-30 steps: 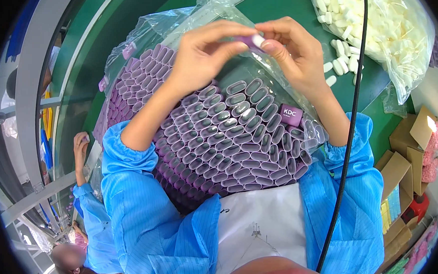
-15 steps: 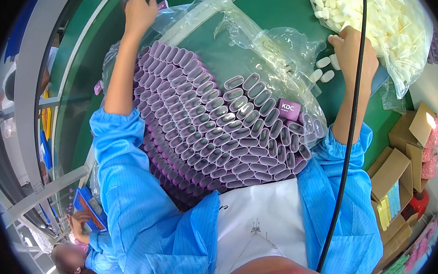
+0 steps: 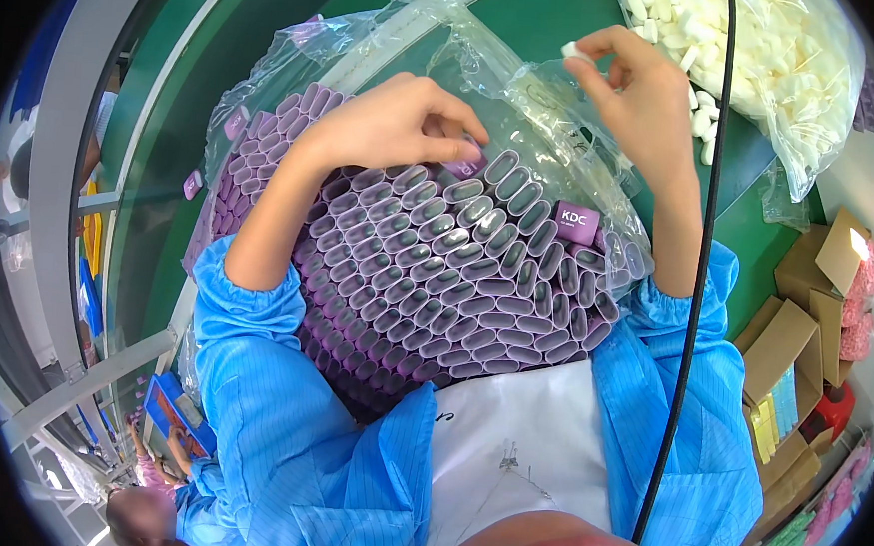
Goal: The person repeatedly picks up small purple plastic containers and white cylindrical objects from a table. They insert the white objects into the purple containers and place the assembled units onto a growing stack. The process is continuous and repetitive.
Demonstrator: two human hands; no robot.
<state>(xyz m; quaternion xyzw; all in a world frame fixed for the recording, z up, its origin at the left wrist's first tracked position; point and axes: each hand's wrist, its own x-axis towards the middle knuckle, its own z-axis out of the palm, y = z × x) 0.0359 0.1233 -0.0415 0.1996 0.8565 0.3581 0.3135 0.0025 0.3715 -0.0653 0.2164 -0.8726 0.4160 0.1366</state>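
A clear plastic bag (image 3: pixel 577 111) packed with several small open purple boxes (image 3: pixel 457 274) lies on my lap against the green table (image 3: pixel 543 19). My left hand (image 3: pixel 396 125) rests on top of the stack, its fingertips closed on one purple box at the upper rows. Up and to the right, my right hand (image 3: pixel 638 95) pinches a small white piece (image 3: pixel 572 50) between thumb and fingers. One closed purple box (image 3: pixel 576 222) lies flat on the stack near my right wrist.
A clear bag of several white pieces (image 3: pixel 780 64) lies at the table's top right. Brown cardboard boxes (image 3: pixel 803 335) stand at the right. A black cable (image 3: pixel 703 259) hangs down across my right arm. Another person in blue sleeves (image 3: pixel 177 427) works at the lower left.
Both hands pulled back from their outward reaches. The left hand came from the far top left down onto the stack; the right lifted from the white pile holding a white piece.
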